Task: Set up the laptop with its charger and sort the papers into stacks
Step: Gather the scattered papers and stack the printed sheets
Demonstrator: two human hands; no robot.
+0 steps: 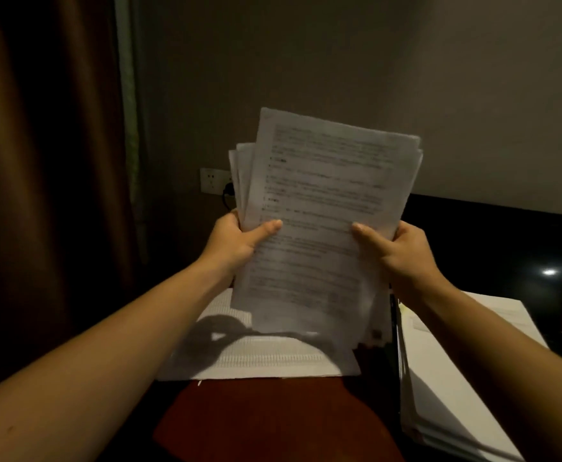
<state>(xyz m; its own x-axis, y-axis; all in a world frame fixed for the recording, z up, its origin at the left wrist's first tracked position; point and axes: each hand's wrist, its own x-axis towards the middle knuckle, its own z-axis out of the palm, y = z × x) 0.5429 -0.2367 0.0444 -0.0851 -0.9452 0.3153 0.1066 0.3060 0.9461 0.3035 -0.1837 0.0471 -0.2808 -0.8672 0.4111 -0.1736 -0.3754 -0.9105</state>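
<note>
White paper, one fanned sheaf [323, 195], was up in the air at centre, and two hands had it. The left hand [236, 241] gripped its 8 o'clock edge and the right hand [403, 251] its 4 o'clock edge, thumbs across the front page, fingers curled behind. Two more lay flat on the table [273, 421]: a printed stack [273, 358] at 6 o'clock and a second stack [456, 378] at 4 o'clock. One dark laptop [489, 241] stood at 3 o'clock, one wall socket [211, 180] at 9.
</note>
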